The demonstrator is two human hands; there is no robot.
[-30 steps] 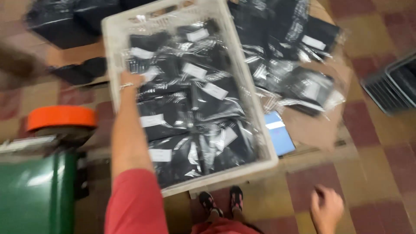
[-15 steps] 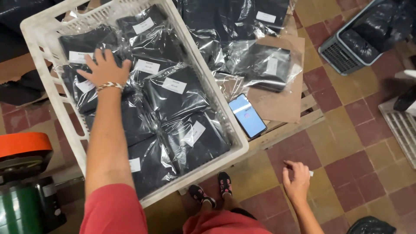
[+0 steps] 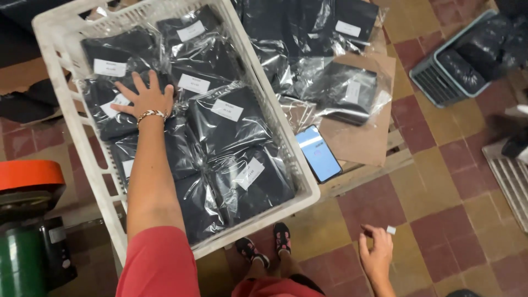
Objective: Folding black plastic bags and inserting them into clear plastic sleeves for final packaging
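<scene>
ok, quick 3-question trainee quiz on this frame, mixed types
1. True or false: the left hand lies flat on bagged dark garments inside the white crate.
2. Where does the phone lie? A) inside the crate B) on cardboard right of the crate C) on the tiled floor
3. Fill in: the right hand pinches a small ___ item in its fingers.

Key: 1 true; 2 B; 3 white

Under the spread fingers point(image 3: 144, 88) of the left hand point(image 3: 146, 100) lie glossy, crinkled clear-plastic bags point(image 3: 220, 132) over matt black cloth, each with a matt white paper label. Around them stands a white crate point(image 3: 66, 110) of hard, smooth, slotted plastic. Beyond the right hand's point(image 3: 377, 256) fingertips, a phone point(image 3: 320, 154) shows a glossy glass face on matt brown cardboard point(image 3: 357, 140) above rough wood.
</scene>
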